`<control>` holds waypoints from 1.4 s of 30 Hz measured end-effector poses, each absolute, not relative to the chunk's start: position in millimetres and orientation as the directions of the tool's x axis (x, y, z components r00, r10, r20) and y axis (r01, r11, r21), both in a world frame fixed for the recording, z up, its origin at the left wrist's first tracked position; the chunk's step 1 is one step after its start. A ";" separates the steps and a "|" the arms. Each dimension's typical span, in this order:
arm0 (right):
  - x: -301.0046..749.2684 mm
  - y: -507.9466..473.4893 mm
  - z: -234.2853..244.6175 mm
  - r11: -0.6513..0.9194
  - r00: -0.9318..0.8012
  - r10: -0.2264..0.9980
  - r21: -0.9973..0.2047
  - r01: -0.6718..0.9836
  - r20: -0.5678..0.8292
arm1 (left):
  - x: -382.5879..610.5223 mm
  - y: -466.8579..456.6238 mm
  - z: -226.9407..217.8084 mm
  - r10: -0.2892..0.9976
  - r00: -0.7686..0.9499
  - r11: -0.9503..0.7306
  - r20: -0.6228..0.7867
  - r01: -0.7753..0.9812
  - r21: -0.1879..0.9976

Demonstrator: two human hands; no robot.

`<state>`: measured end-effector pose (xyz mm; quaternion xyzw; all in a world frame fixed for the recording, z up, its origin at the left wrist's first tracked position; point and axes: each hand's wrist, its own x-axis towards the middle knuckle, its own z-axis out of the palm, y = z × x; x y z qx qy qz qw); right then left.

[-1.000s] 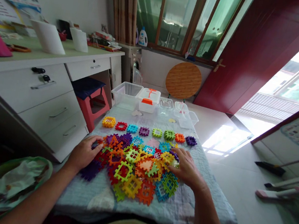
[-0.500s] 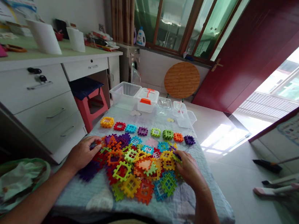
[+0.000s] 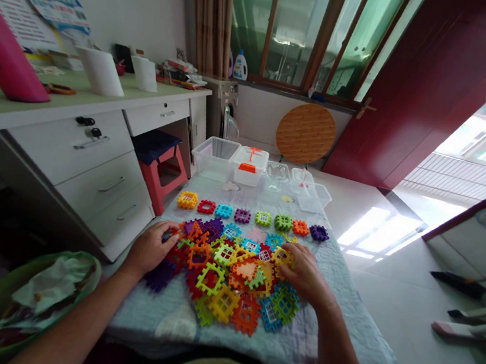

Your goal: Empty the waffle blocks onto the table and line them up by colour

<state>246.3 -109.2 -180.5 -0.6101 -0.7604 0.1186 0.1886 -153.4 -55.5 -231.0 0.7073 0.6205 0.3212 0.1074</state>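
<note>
A loose heap of interlocking plastic waffle-block squares (image 3: 234, 279) in orange, yellow, green, red, purple and blue lies near the middle of a quilted pale-blue cover (image 3: 152, 325). Each square is a flat, notched frame with a latticed or open window. The pieces overlap at many angles, so the heap has no single direction. Just beyond it, a straight row of eight similar squares (image 3: 263, 219) lies flat, its long axis running left to right, roughly parallel to the cover's far edge.

The left hand (image 3: 149, 247) rests on the heap's left side, over dark purple and red squares, with its fingers (image 3: 167, 233) curled, bunched together and pointing right; whether they pinch a piece cannot be told. The right hand (image 3: 305, 271) lies on the heap's right side, its fingers (image 3: 287, 253) slightly spread and pointing left, their tips on a yellow square (image 3: 282, 256); no clear pinch shows.

Past the row, near the cover's far edge, stand a clear ribbed plastic bin (image 3: 214, 157), a white plastic box with an orange latch (image 3: 248, 171) and clear plastic tubs (image 3: 308, 193). To the left are a white drawered bench (image 3: 90, 150) and a red plastic stool with a navy cloth on top (image 3: 158, 177). A green plastic basin holding crumpled tissue (image 3: 26, 297) sits beside the cover's near left corner. The lettering on the wall posters is too small to read.
</note>
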 end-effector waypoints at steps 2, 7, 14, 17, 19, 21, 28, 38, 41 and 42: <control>257.0 -111.7 -179.2 0.235 -0.174 0.970 -0.465 0.854 0.170 | -154.3 -54.6 -232.5 0.947 0.029 -0.209 0.319 0.812 0.545; 279.7 -126.6 -169.3 0.219 -0.145 0.974 -0.571 0.791 0.173 | -158.1 -51.1 -238.7 0.951 0.046 -0.210 0.307 0.823 0.527; 265.1 -140.0 -159.8 0.299 -0.288 0.952 -0.547 0.782 0.109 | -159.0 -50.3 -240.0 0.947 0.053 -0.219 0.316 0.827 0.518; 257.4 -137.0 -163.1 0.312 -0.300 0.949 -0.461 0.831 0.101 | -159.4 -50.4 -240.6 0.949 0.049 -0.212 0.312 0.831 0.514; 254.6 -135.1 -165.6 0.285 -0.278 0.957 -0.429 0.857 0.081 | -159.5 -50.4 -241.0 0.949 0.046 -0.209 0.313 0.834 0.511; 252.7 -134.0 -167.9 0.266 -0.260 0.963 -0.406 0.874 0.071 | -159.3 -50.6 -240.9 0.947 0.042 -0.207 0.317 0.836 0.508; 244.8 -127.3 -172.4 0.239 -0.245 0.969 -0.317 0.918 0.021 | -157.6 -51.0 -238.1 0.942 0.038 -0.214 0.334 0.834 0.509; 231.5 -111.7 -156.7 0.346 -0.368 0.928 -0.497 0.796 0.056 | -156.1 -52.8 -235.5 0.948 0.034 -0.202 0.318 0.833 0.514; 228.2 -104.5 -157.1 0.322 -0.353 0.935 -0.467 0.823 0.024 | -155.8 -52.7 -234.8 0.946 0.038 -0.209 0.321 0.831 0.515; 227.7 -101.7 -158.2 0.311 -0.334 0.942 -0.448 0.838 0.030 | -155.8 -52.6 -234.7 0.946 0.041 -0.211 0.321 0.830 0.516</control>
